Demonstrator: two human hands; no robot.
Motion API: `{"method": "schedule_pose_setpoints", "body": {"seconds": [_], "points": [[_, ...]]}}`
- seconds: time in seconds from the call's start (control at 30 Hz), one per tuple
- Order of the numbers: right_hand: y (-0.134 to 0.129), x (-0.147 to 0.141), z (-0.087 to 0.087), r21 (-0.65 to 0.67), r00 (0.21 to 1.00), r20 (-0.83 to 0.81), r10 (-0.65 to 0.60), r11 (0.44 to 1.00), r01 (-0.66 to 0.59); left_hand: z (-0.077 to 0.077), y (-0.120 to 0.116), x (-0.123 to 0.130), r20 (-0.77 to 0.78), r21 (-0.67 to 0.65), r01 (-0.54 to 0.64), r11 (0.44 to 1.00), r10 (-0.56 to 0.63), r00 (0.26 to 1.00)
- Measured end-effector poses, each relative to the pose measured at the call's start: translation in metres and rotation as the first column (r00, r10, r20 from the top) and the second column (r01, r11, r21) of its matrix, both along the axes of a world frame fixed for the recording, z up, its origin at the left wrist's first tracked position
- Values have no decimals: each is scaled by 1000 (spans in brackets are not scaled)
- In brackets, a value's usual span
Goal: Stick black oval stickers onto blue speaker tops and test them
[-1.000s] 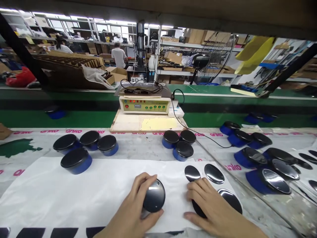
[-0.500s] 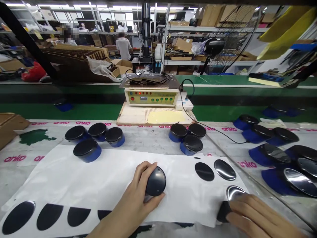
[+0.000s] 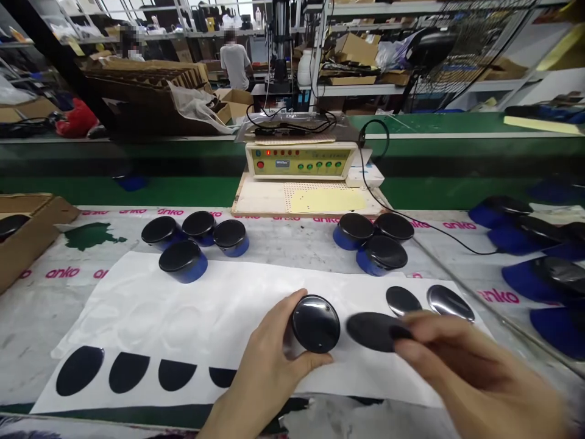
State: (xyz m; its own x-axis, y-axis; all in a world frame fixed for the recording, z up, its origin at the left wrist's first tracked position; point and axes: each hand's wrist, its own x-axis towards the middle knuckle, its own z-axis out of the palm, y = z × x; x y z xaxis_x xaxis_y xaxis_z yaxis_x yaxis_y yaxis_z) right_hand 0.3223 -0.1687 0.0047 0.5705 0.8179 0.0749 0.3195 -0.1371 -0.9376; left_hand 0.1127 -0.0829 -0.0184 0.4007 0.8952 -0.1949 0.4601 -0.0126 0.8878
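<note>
My left hand (image 3: 274, 360) grips a round black-topped part (image 3: 316, 324) by its rim, its glossy face with small holes turned up towards me. Just right of it, my right hand (image 3: 461, 360) pinches a thin black round sticker (image 3: 372, 331) by its right edge; a small gap separates sticker and part. Both are above a white backing sheet (image 3: 183, 317). Two more black stickers (image 3: 450, 302) show on the sheet beyond my right hand. Along its lower left lie a black oval sticker (image 3: 80, 371) and several partly covered ones.
Blue round parts with black tops (image 3: 183, 261) stand in a left group, a middle group (image 3: 381, 255) and a right group (image 3: 546, 277). A control box (image 3: 301, 161) sits behind on a board. A black cable (image 3: 434, 231) crosses the right side. A cardboard box (image 3: 41, 238) stands left.
My right hand has lifted a black sticker off the sheet and brought it left and up beside the part. The part in my left hand appears farther right as the camera view shifted.
</note>
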Motion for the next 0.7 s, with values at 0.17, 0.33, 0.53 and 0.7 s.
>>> {"method": "schedule_pose_setpoints", "body": {"seconds": [0.17,0.33,0.53,0.7], "points": [[39,-42,-14,59,923,-272,271,962,-265,-4,1,-2,2,20,5,1000,-5,1000],[40,-51,-26,58,901,-377,214,976,-208,-5,2,-1,34,81,19,997,-21,999],[38,-55,-28,17,893,-395,216,973,-228,-3,2,0,37,116,17,993,-22,999],[40,-56,-25,8,939,-272,209,977,-214,-3,2,0,23,123,30,992,-33,999]]}}
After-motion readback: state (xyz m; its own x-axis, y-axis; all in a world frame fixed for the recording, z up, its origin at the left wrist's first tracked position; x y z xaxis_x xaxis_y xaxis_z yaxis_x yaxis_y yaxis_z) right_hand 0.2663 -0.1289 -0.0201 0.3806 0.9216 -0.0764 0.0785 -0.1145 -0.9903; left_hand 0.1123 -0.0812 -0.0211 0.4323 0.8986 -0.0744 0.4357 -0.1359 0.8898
